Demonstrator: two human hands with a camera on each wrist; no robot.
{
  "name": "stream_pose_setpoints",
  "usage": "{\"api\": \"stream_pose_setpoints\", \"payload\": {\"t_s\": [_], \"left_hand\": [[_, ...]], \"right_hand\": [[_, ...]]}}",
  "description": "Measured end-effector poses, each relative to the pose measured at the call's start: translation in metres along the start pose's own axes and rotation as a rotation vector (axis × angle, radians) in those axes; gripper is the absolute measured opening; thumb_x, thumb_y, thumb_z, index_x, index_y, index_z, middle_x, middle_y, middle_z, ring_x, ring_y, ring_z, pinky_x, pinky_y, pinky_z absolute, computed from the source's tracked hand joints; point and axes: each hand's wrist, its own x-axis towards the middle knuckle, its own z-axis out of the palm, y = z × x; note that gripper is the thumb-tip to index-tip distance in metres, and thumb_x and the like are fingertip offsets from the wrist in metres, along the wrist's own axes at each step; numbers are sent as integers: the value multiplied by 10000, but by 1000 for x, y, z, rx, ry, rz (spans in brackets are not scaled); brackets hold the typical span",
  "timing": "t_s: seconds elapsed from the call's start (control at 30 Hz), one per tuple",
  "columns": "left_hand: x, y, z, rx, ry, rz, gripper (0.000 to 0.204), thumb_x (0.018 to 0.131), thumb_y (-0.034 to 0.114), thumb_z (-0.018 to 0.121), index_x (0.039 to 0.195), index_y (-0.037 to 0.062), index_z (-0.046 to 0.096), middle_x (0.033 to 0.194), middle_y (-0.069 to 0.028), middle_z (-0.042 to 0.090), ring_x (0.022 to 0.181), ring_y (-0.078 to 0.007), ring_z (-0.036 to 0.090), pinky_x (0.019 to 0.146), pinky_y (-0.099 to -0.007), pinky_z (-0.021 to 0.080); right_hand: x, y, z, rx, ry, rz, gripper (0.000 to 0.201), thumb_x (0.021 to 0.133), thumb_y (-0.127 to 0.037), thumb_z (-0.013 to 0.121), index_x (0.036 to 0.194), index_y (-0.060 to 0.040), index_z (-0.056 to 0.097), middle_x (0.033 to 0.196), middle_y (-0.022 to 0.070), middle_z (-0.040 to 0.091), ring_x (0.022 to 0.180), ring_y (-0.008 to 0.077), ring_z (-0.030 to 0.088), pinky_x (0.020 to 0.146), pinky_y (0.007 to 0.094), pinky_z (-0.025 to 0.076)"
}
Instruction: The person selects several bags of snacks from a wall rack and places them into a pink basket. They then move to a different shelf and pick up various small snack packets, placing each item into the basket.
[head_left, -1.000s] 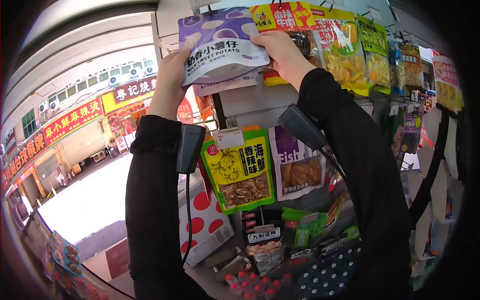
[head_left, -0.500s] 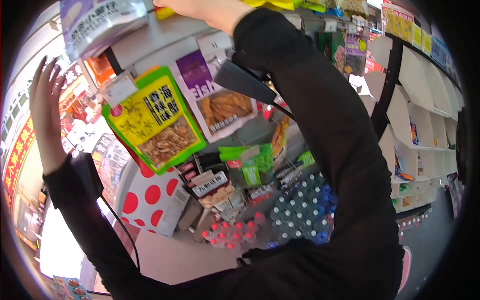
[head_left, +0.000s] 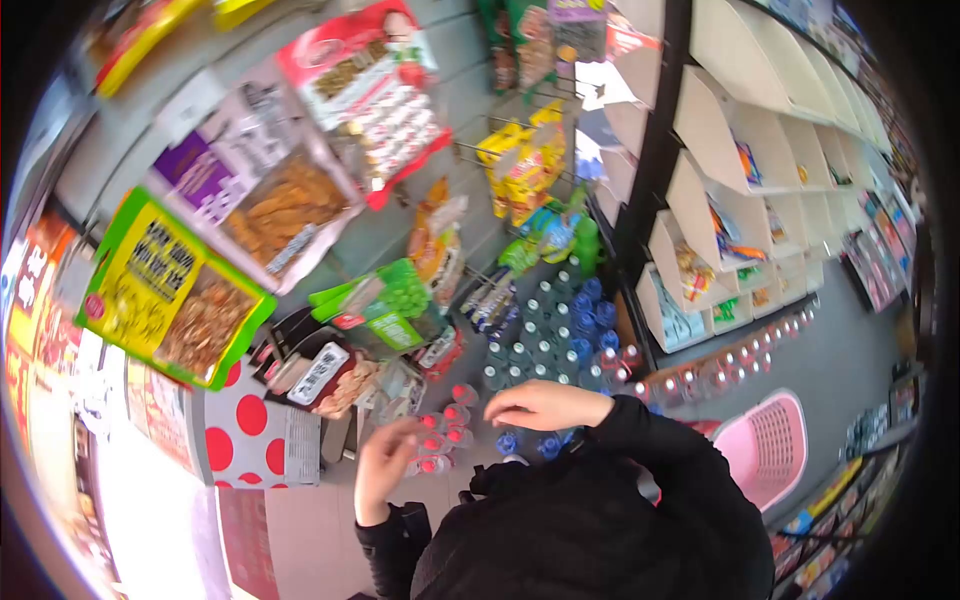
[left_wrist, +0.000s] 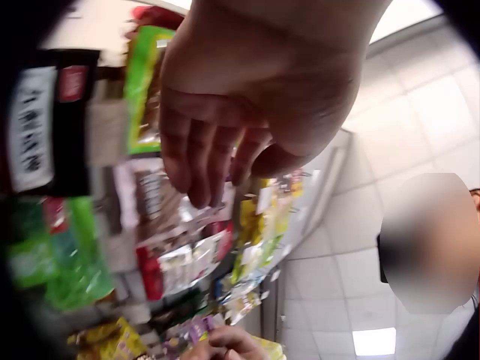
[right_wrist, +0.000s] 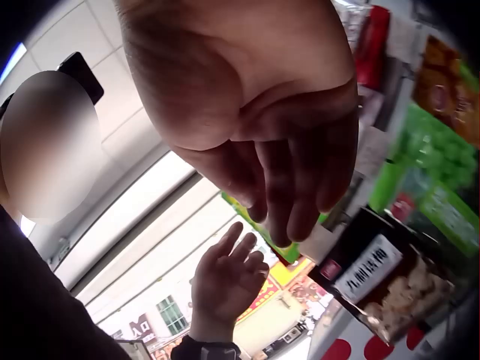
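My left hand hangs in the air low in the head view, fingers relaxed and nothing in them. To its right, my right hand is also bare, its fingers loosely bent, overlapping the dark-capped bottles behind it. The left wrist view shows the left palm with its fingers drooping; the right wrist view shows the right palm likewise. Beyond the hands hang a yellow-green crab snack bag, a purple-white fish snack bag and a black-and-white bag of preserved plums.
A red-and-white snack bag and yellow packets hang on the wall rack. Red-capped bottles stand below. A white tiered shelf is at the right, with a pink basket on the floor. A dotted box stands at left.
Both hands have come down from the purple sweet potato bag, the left letting go first. The head view has swung right and down, and that bag is now out of view.
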Motion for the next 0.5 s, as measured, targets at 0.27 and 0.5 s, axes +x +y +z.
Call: {"api": "stream_pose_setpoints", "payload": {"t_s": [0.27, 0.5], "left_hand": [[29, -64, 100, 87, -539, -300, 341, 799, 130, 529, 1107, 16, 439, 999, -109, 538, 885, -158, 535, 736, -263, 431], [74, -19, 223, 275, -823, -306, 372, 797, 168, 528, 1133, 42, 425, 1022, -133, 527, 908, -194, 528, 763, -294, 422]], "right_hand": [[-162, 70, 18, -90, 434, 394, 163, 775, -144, 469, 897, -57, 533, 832, 104, 579, 759, 277, 553, 651, 361, 424], [-234, 78, 26, 24, 582, 533, 176, 745, -151, 488, 872, -38, 532, 796, 126, 572, 753, 287, 550, 644, 366, 424]]}}
